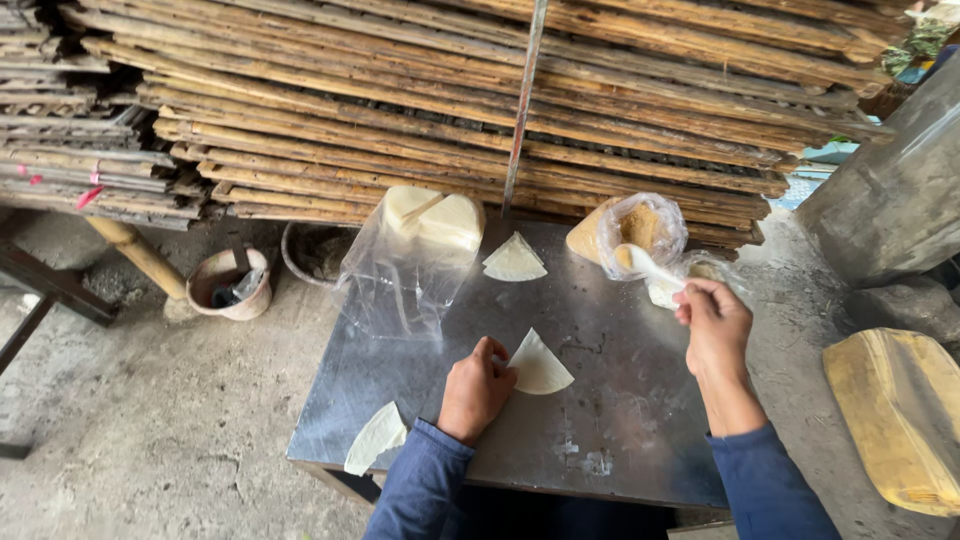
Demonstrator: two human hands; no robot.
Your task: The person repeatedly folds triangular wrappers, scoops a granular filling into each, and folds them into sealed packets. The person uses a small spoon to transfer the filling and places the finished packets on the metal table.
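a square metal table [600,330] with a dull, scuffed top is seen. on it are laid three pale wedge-shaped sheets: one near the middle [541,366], one at the far edge [514,259], one at the near left corner [376,437]. a clear plastic bag [405,270] and a bag of brown powder [640,228] are also set on it.

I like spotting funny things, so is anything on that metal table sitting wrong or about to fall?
Yes: one pale wedge-shaped wrapper at the near left corner of the grey metal table hangs partly over the edge, as if it could slip off. The wrapper under the left hand and the one farther back lie fully on the table.
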